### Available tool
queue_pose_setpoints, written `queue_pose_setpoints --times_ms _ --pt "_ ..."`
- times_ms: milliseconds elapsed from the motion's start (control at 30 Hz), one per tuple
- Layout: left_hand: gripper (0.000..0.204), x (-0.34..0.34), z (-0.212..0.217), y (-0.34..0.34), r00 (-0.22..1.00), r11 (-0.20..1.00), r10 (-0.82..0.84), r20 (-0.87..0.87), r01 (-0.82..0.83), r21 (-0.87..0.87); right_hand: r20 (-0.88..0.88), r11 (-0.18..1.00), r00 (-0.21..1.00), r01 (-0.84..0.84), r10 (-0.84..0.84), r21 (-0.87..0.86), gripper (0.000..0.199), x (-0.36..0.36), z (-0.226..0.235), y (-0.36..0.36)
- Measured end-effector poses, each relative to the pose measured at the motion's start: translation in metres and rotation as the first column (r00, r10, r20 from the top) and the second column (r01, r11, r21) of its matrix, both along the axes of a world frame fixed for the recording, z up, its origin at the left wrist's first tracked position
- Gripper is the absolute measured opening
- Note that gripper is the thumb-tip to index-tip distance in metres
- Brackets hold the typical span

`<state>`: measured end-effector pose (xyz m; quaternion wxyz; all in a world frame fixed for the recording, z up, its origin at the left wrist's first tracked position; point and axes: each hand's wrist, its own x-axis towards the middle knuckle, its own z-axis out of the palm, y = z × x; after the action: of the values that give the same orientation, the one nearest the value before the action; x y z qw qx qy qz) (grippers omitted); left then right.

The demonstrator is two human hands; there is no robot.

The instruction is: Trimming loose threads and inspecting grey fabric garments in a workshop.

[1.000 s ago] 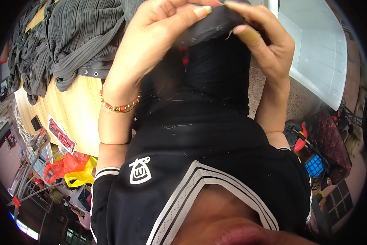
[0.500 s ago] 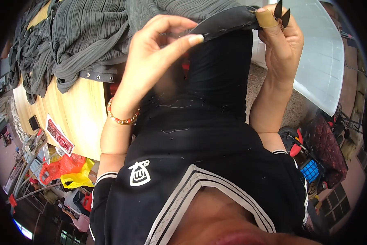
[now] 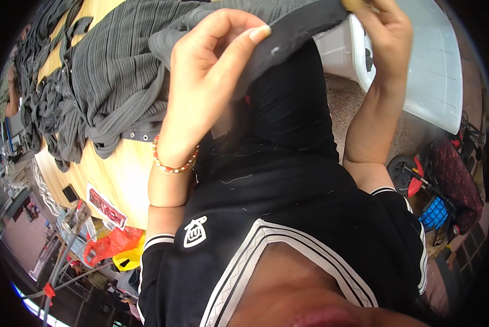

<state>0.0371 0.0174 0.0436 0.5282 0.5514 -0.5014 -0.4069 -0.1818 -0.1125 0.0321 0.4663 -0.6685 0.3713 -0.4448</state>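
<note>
Evidently, the left hand (image 3: 203,79) is partly curled, thumb and forefinger tips pinched together on the dark band (image 3: 304,32), which slants across the top of the frame, right of centre. The right hand (image 3: 390,41), bent-fingered at the upper right, holds the band's other end beside its thumb; the top edge cuts off some of that grip. Gray ribbed cloth (image 3: 119,71) lies heaped on the wooden table (image 3: 130,177) at upper left, and a pale tub (image 3: 432,65) stands at upper right.
</note>
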Motion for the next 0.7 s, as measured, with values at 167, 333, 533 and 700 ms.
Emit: queue_pose_setpoints --times_ms 167,333,533,700 --pt "0.01 -0.004 -0.023 -0.012 0.903 0.973 0.144 0.404 -0.054 -0.226 -0.076 0.999 0.997 -0.021 0.019 -0.027 0.013 0.012 -0.031 0.007" --pt "0.017 -0.01 -0.019 -0.008 0.795 0.874 0.321 0.514 -0.04 -0.484 -0.091 0.982 0.996 0.004 0.014 0.19 0.022 -0.001 -0.009 0.035" --pt "0.026 -0.017 -0.029 -0.005 0.734 0.881 0.333 0.592 -0.019 -0.472 -0.075 0.994 0.996 -0.058 0.052 -0.09 0.031 -0.006 -0.03 0.058" --pt "0.019 -0.02 -0.026 -0.007 0.758 0.891 0.304 0.577 -0.011 -0.454 -0.212 0.968 0.975 -0.113 0.065 -0.222 0.035 -0.001 -0.022 0.067"
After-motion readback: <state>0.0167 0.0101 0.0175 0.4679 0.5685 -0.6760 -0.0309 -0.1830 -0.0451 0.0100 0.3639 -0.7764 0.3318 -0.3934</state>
